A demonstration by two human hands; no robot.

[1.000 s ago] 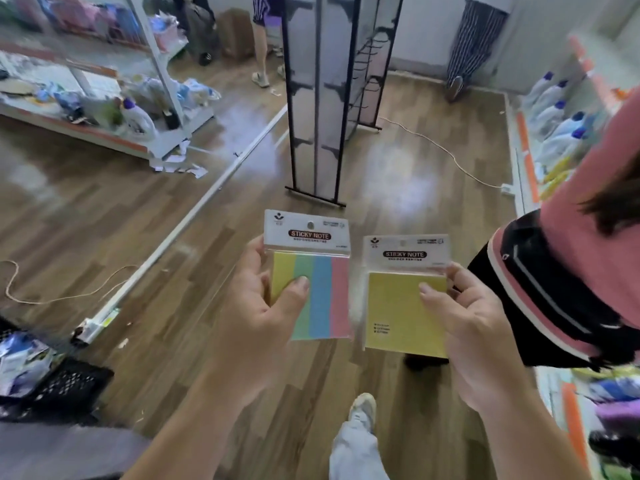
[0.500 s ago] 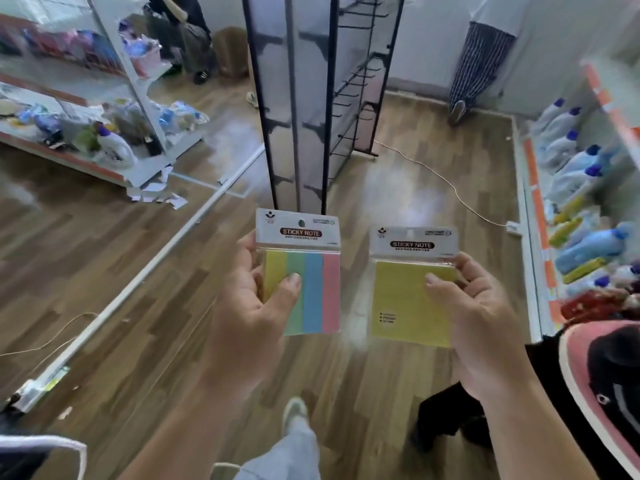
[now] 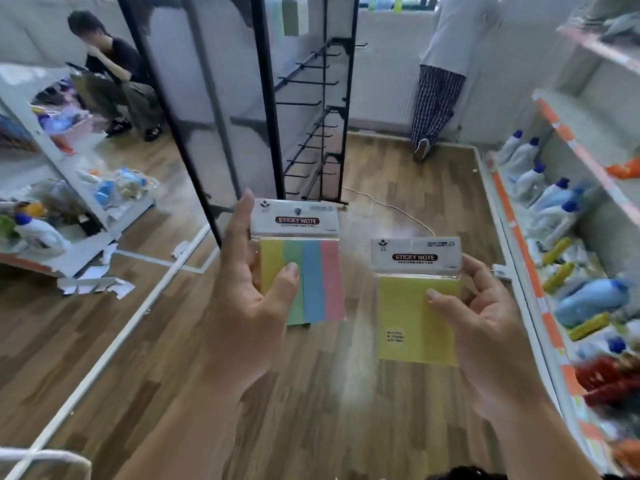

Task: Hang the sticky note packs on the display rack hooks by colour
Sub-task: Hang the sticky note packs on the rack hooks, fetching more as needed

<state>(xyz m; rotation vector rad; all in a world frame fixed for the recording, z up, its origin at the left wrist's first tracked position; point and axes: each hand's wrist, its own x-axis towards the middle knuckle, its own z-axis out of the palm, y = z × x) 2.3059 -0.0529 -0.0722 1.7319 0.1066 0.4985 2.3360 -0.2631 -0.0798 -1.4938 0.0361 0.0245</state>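
My left hand (image 3: 249, 306) grips a sticky note pack with four colour stripes (image 3: 313, 278), thumb across its front. My right hand (image 3: 478, 327) holds a plain yellow sticky note pack (image 3: 408, 317) by its right edge, thumb on the front. Both packs are upright at chest height, side by side with a gap between them. The black display rack (image 3: 270, 109) stands straight ahead on the wooden floor, its rows of bare hooks (image 3: 311, 81) sticking out on the right-hand face. Neither pack touches the rack.
A shelf unit with detergent bottles (image 3: 540, 202) runs along the right wall. A white shelf (image 3: 79, 209) with scattered goods stands at the left, torn paper below it. One person sits at the back left, another stands at the back right. A white cord (image 3: 391, 207) crosses the floor.
The view has come closer to the rack and tilted up. Both hands still hold their packs, now raised a little toward the rack. The crouching person at the right has left the view.
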